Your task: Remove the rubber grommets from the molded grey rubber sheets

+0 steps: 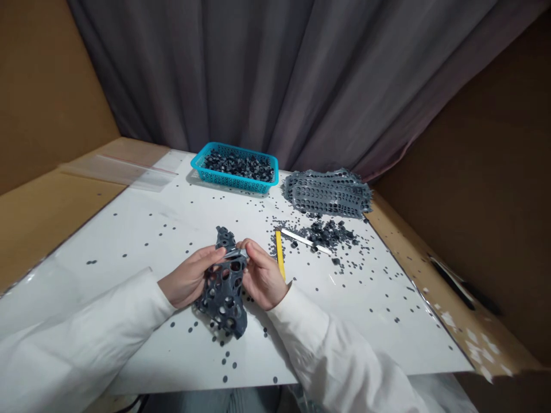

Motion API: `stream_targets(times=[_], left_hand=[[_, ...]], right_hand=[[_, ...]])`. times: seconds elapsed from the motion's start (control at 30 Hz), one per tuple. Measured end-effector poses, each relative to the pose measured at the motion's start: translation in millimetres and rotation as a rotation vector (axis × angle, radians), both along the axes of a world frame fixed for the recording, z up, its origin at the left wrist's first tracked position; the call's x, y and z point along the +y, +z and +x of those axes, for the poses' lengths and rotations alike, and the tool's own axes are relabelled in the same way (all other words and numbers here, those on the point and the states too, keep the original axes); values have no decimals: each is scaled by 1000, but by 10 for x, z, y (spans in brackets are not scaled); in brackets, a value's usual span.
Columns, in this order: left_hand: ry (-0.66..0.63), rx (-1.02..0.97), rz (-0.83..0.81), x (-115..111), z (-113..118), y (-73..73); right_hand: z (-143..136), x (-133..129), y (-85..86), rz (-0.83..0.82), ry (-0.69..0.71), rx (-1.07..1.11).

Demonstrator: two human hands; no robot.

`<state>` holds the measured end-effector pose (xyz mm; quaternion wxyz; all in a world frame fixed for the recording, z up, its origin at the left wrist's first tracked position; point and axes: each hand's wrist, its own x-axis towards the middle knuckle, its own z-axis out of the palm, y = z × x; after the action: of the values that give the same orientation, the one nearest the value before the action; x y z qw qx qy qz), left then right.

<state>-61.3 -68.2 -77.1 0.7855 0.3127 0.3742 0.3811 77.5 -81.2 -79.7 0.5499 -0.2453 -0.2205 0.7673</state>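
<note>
Both hands meet low in the centre of the head view over a dark grey rubbery sheet full of round holes. My left hand grips its left edge, thumb on top. My right hand pinches a shiny raised strip at the sheet's upper right edge. Below the hands the sheet hangs down, curled and somewhat twisted. Just right of my right hand lie a yellow stick-like tool and a slim white tool. Small dark discs lie scattered on the white tabletop around them.
A blue basket full of small dark pieces stands at the back. Right of it lies a stack of perforated grey sheets, with a pile of dark pieces in front. A clear plastic bag lies back left. Cardboard walls flank the table.
</note>
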Motion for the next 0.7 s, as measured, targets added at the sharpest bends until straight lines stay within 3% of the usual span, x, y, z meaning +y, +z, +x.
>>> stream_targets(times=[0.13,0.27,0.37,0.47,0.57,0.7], left_hand=[[16,32,41,3,16,-14],[39,56,140,3,28,-31],[-24,198,361,14,0,-4],[-66,434,561,25,-37,51],[-124,482,552,34,-62,68],[-150,307,421,53,-80,8]], right_hand=[[-21,1,-4,74,-17,-85],[21,-5,17,369,-26,-460],[83,-13,59,592,-21,-770],[124,-9,75,688,-32,-933],[123,4,39,587,49,-814],[77,10,-26,351,142,-474]])
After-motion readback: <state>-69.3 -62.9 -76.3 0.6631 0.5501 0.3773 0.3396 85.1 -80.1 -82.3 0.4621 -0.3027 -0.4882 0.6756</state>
